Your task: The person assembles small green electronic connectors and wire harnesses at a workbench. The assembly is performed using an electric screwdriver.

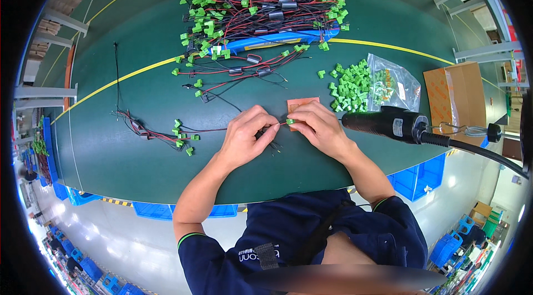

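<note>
Toward the near edge of the desk (pixel 277 175), we hold a connector (pixel 290 121) between the closed fingers of our right hand (pixel 323 130). Just left of it, the fingers of our left hand (pixel 244 135) pinch a wire (pixel 282 123).

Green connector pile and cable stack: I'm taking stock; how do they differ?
The connector pile is all green and smaller; the cable stack is mostly black and red, and larger. The connector pile lies on the table, the cable stack over a blue tray. Both include green pieces.
</note>
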A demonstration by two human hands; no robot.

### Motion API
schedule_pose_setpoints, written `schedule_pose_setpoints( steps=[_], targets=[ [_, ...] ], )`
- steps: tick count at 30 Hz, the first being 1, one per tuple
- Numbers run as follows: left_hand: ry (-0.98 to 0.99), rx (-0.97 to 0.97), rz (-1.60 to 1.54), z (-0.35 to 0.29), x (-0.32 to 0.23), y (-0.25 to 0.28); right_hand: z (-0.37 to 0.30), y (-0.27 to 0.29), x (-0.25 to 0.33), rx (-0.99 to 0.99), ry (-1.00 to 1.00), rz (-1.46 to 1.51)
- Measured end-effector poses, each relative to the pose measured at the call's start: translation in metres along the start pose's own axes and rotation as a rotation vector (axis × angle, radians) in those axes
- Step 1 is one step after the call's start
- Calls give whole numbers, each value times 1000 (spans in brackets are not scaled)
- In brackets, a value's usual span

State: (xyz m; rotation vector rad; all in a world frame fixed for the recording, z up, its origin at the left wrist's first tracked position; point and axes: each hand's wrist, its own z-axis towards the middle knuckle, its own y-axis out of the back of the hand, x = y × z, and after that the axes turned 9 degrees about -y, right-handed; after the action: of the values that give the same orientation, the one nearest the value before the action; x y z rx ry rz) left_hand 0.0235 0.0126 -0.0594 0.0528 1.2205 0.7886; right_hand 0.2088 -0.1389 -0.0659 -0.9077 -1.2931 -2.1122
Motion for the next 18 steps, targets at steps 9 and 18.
schedule_pose_setpoints(
  steps=[9, 18],
  targets=[
    [-121, 54, 229, 4, -1, -4, 3, 7, 14, 50, -41, -157],
    [-153, 133, 367, 10, -4, -11, 0, 10, 20, 41, -47, -343]
  ],
)
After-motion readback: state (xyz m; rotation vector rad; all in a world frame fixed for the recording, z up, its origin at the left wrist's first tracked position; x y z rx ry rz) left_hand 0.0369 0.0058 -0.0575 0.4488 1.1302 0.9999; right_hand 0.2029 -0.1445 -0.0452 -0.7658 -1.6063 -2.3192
